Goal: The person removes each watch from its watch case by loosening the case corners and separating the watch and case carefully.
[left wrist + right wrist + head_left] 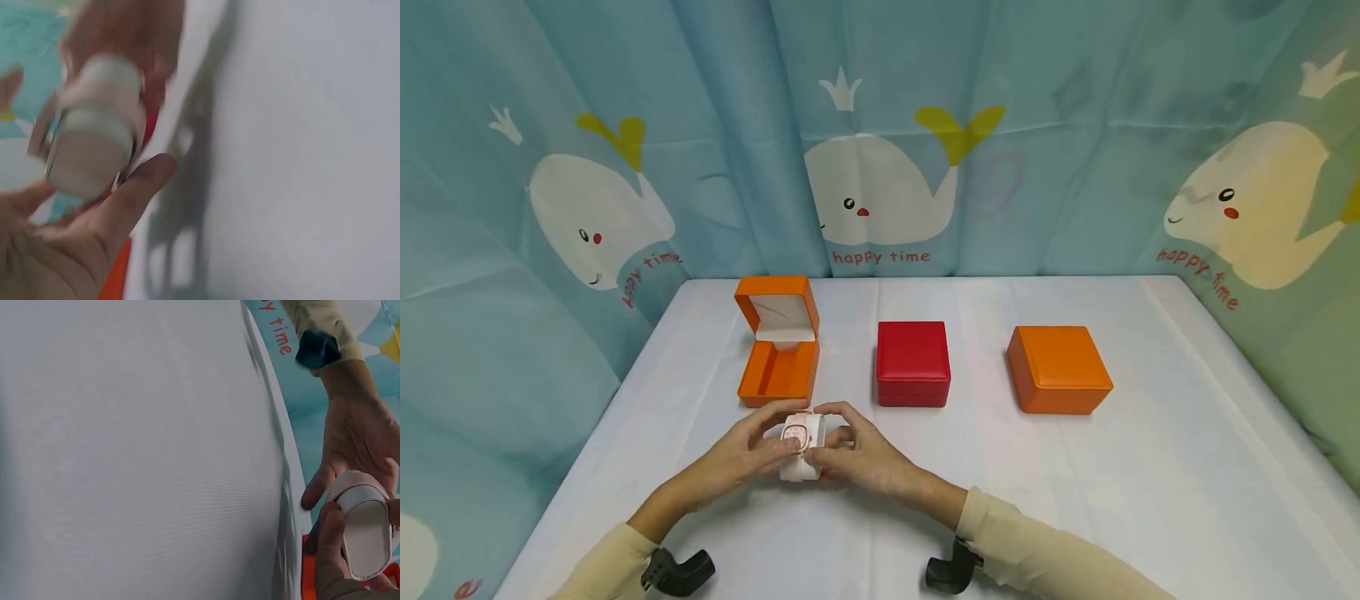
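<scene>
A pale pink wristwatch (794, 437) is wrapped round a white cushion (801, 472), just in front of the open orange box (775, 375). My right hand (868, 458) grips the cushion and watch from the right, its fingers and thumb round the sides; the right wrist view shows the cushion's flat oval end (367, 540). From the left, my left hand (748, 454) reaches round the watch with fingers spread. In both wrist views its thumb stands apart from the watch, and its palm (359, 434) faces it. Its other fingertips are partly hidden.
A closed red box (913, 364) stands right of the open one, and a closed orange box (1060, 370) farther right. All rest on a white-covered table (1000, 508). A blue whale-print curtain (730, 108) hangs behind and at the sides. Each sleeve carries a black wrist device (677, 573).
</scene>
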Motion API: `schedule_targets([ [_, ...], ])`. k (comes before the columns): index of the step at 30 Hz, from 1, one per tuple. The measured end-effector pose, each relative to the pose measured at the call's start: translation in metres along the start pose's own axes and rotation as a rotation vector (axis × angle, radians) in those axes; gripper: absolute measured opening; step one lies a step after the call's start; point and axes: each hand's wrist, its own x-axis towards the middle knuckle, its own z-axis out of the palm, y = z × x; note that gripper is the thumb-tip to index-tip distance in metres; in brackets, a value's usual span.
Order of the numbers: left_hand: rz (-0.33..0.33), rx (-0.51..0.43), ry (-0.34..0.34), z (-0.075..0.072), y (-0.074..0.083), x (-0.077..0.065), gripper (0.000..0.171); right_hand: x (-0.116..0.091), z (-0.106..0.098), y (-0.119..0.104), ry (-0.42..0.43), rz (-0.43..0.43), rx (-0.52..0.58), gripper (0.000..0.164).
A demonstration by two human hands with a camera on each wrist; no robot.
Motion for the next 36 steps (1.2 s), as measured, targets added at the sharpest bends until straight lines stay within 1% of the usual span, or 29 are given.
schedule_targets([
  [2,-0.043,-0.091,0.020,0.004,0.000,-0.003,0.059,-0.001,0.000,0.001,-0.004,-0.001,0.006,0.052],
  [4,-0.056,-0.170,0.031,0.009,0.000,-0.004,0.059,-0.001,0.000,0.001,-0.008,0.000,0.008,0.052],
  [7,-0.034,-0.256,0.028,0.013,-0.003,-0.005,0.055,-0.002,0.000,0.001,-0.017,-0.012,0.008,0.052],
  [9,-0.015,-0.296,0.023,0.014,-0.005,-0.005,0.053,-0.002,0.001,0.001,-0.022,-0.021,0.009,0.052],
  [11,-0.010,-0.310,0.029,0.014,-0.006,-0.006,0.052,-0.003,0.001,0.000,-0.027,-0.024,0.011,0.051],
  [14,-0.022,-0.314,0.041,0.014,-0.006,-0.007,0.054,-0.003,0.001,0.000,-0.021,-0.018,0.007,0.051],
  [18,-0.026,-0.293,0.055,0.016,-0.006,-0.008,0.056,-0.006,0.001,-0.001,-0.019,-0.012,0.011,0.050],
  [21,-0.021,-0.279,0.057,0.017,-0.005,-0.009,0.057,-0.008,0.002,-0.002,-0.024,-0.006,0.035,0.050],
  [27,-0.022,-0.284,0.051,0.015,-0.005,-0.010,0.054,-0.011,0.002,-0.005,-0.022,0.002,0.058,0.051],
  [30,-0.023,-0.287,0.037,0.014,-0.006,-0.011,0.052,-0.011,0.001,-0.005,-0.030,0.002,0.059,0.052],
  [36,-0.023,-0.320,0.018,0.014,-0.008,-0.012,0.051,-0.012,0.000,-0.003,-0.041,0.006,0.058,0.054],
])
